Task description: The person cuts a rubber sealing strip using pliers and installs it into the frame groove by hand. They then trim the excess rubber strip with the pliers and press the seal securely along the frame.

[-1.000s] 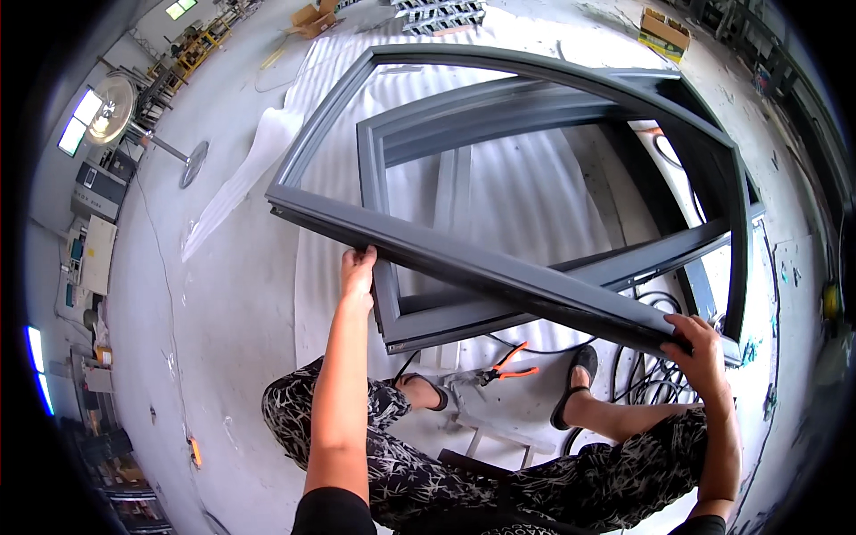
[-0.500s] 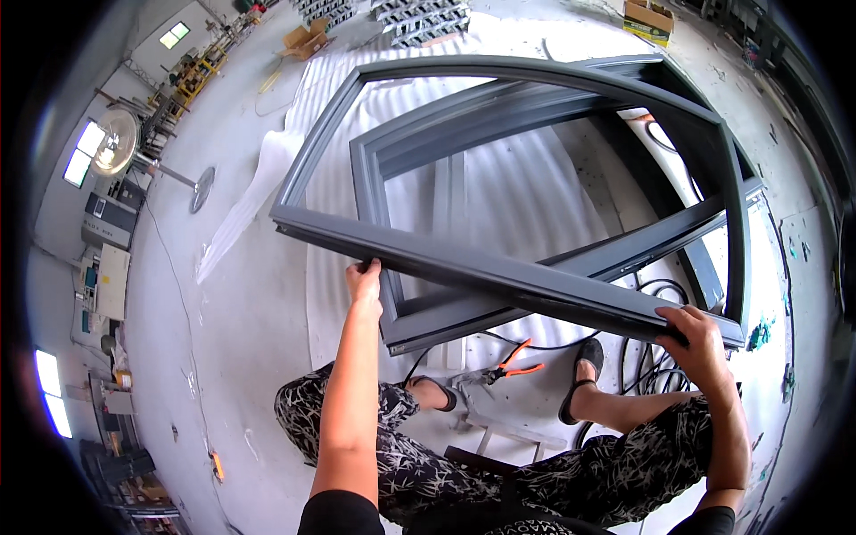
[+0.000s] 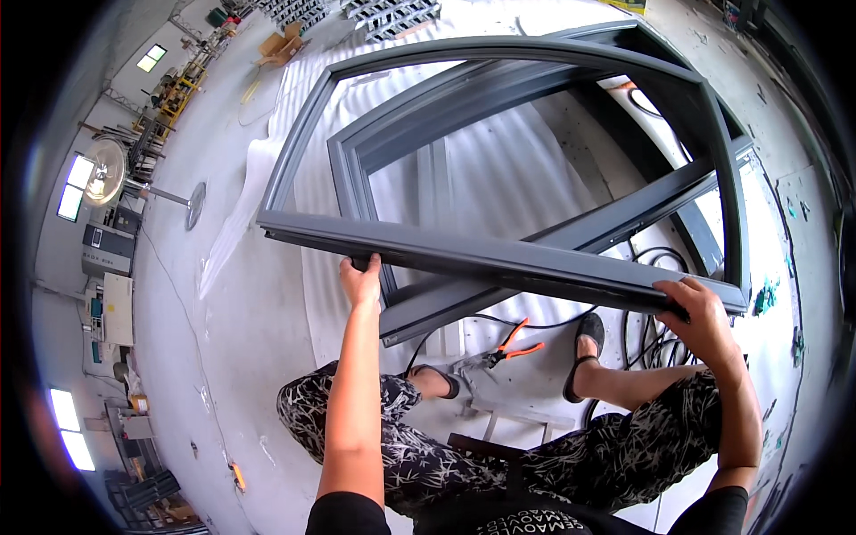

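A large dark grey window frame (image 3: 486, 254) with a curved far side is held up by its near rail, tilted over a second grey frame (image 3: 450, 312). My left hand (image 3: 361, 278) is closed under the near rail, left of its middle. Toward the right end, my right hand (image 3: 695, 314) grips the same rail, fingers over its top and near side. The second frame lies partly hidden beneath at a different angle, its near left corner sticking out. How the two frames touch I cannot tell.
Orange-handled pliers (image 3: 515, 343) lie near my feet, beside a low pale stand (image 3: 513, 415). Black cable (image 3: 655, 343) coils at the right. White wavy sheeting (image 3: 308, 134) covers floor under the frames. A standing fan (image 3: 107, 171) is at the left, a cardboard box (image 3: 281, 45) farther back.
The view has turned slightly, shifting most of the scene. Both hands keep their hold on the upper frame, whose near rail now looks more level, its right end higher in the picture.
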